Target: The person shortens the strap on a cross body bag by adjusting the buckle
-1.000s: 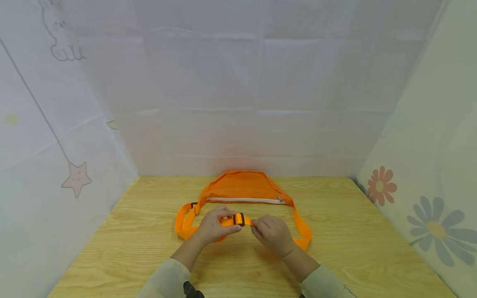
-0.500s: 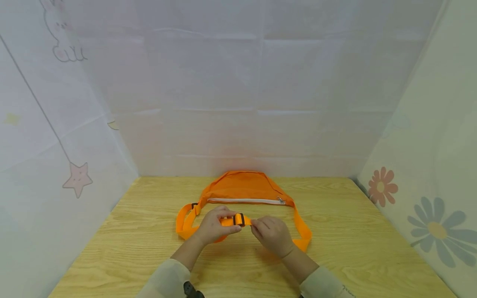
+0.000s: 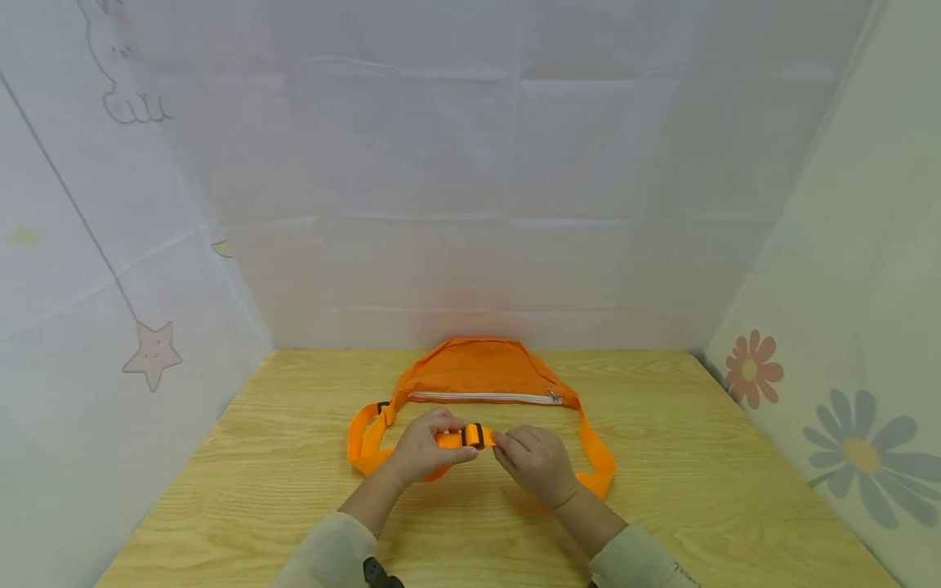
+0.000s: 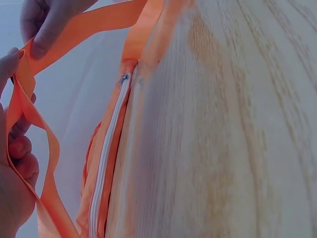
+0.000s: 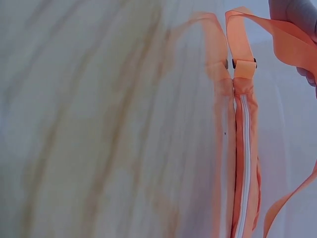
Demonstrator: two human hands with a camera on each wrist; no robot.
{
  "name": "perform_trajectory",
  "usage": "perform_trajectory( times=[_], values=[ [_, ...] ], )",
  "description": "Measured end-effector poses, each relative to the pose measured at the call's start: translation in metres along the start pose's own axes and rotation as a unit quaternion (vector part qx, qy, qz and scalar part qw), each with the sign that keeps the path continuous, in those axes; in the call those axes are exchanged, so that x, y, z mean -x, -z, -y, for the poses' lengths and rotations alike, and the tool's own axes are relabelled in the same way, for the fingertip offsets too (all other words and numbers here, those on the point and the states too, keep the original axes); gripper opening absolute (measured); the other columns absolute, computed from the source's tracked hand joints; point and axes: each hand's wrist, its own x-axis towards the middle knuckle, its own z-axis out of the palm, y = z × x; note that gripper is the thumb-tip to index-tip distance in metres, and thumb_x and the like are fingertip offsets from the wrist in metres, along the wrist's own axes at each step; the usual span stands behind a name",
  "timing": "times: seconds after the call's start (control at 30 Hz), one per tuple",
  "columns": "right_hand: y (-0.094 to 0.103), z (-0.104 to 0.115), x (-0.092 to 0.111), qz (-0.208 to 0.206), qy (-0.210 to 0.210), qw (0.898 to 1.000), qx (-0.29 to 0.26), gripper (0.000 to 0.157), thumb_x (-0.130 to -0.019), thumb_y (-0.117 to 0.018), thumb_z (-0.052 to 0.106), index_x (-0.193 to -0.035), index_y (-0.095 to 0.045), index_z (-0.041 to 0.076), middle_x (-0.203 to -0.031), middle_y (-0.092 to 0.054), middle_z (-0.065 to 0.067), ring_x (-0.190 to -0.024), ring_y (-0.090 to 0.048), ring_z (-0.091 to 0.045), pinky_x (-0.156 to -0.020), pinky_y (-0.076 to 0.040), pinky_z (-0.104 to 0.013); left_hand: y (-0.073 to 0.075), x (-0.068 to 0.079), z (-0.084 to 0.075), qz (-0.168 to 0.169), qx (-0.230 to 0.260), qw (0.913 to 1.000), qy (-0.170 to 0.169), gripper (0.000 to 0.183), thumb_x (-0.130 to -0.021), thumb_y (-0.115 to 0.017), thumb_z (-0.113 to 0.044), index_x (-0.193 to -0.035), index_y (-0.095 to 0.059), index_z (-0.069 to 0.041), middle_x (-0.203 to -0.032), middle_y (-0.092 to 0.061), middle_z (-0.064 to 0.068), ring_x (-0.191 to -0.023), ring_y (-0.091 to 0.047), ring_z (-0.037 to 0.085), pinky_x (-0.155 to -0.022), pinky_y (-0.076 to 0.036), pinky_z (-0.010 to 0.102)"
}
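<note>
An orange waist bag stands at the back of the table, its white zipper facing forward. Its orange strap loops round toward the front. My left hand holds a section with a black buckle between thumb and fingers. Just right of the buckle, my right hand pinches the strap. In the left wrist view, the strap hangs in a loop below my left hand, while my right hand grips its flat band. Part of the buckle is hidden by my fingers.
A second black strap adjuster sits near the bag's left end. The wooden table runs back to a pale cloth wall, with printed cloth sides bearing a star and flowers.
</note>
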Motion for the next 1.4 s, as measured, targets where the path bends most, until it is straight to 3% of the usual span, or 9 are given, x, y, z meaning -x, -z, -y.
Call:
perform_trajectory(
  times=[0.13,0.33,0.6,0.93,1.2,1.4],
  values=[
    [-0.0005,0.0012,0.0008,0.016,-0.036,0.998,-0.039,0.044,-0.105,-0.045,0.028,-0.083,-0.076,0.008,-0.067,-0.067,0.001,-0.057,-0.061,-0.009,-0.054,-0.052,-0.021,-0.0003,-0.0002,0.0006,0.002,0.012,0.9999,0.001,0.039,-0.082,-0.08,-0.03,-0.112,-0.074,-0.007,-0.1,-0.064,0.003,-0.088,-0.054,0.013,-0.076,-0.049,0.022],
    [0.0021,0.0005,0.0001,0.011,-0.113,0.986,-0.121,0.041,-0.101,-0.052,0.037,-0.085,-0.077,0.009,-0.07,-0.071,0.002,-0.058,-0.061,-0.007,-0.056,-0.051,-0.018,0.0023,0.0002,0.0006,0.003,0.034,0.9993,0.012,0.037,-0.083,-0.079,-0.024,-0.114,-0.072,-0.005,-0.107,-0.065,0.006,-0.093,-0.056,0.015,-0.078,-0.05,0.022],
    [0.0001,0.0007,-0.0021,-0.008,-0.097,0.987,-0.126,0.037,-0.101,-0.054,0.032,-0.083,-0.077,0.008,-0.07,-0.071,0.001,-0.06,-0.063,-0.009,-0.057,-0.053,-0.02,0.0051,0.0,0.0004,0.012,0.072,0.9972,0.017,0.037,-0.083,-0.079,-0.021,-0.114,-0.072,-0.003,-0.106,-0.064,0.01,-0.092,-0.055,0.015,-0.077,-0.05,0.02],
    [-0.0031,0.004,-0.0035,-0.007,-0.066,0.99,-0.121,0.035,-0.101,-0.054,0.029,-0.083,-0.076,0.009,-0.07,-0.072,0.002,-0.061,-0.066,-0.01,-0.059,-0.055,-0.024,0.0053,-0.001,0.0019,0.015,0.078,0.9967,0.016,0.039,-0.083,-0.079,-0.026,-0.113,-0.072,-0.003,-0.107,-0.064,0.01,-0.093,-0.057,0.014,-0.078,-0.051,0.019],
    [-0.0021,0.0036,-0.0054,-0.014,-0.077,0.993,-0.087,0.037,-0.102,-0.052,0.03,-0.083,-0.076,0.009,-0.07,-0.071,0.001,-0.059,-0.064,-0.01,-0.056,-0.054,-0.023,0.0068,-0.0005,0.0001,0.012,0.075,0.997,0.018,0.036,-0.082,-0.08,-0.023,-0.111,-0.074,-0.004,-0.104,-0.065,0.009,-0.092,-0.057,0.016,-0.077,-0.051,0.02],
    [-0.0006,0.0036,-0.007,-0.006,-0.071,0.993,-0.098,0.038,-0.102,-0.051,0.027,-0.082,-0.075,0.008,-0.07,-0.071,0.0,-0.06,-0.065,-0.01,-0.058,-0.054,-0.023,0.0064,0.0002,-0.0027,0.012,0.075,0.9969,0.018,0.034,-0.082,-0.08,-0.021,-0.111,-0.074,-0.005,-0.105,-0.065,0.009,-0.093,-0.056,0.017,-0.077,-0.05,0.019]
  ],
)
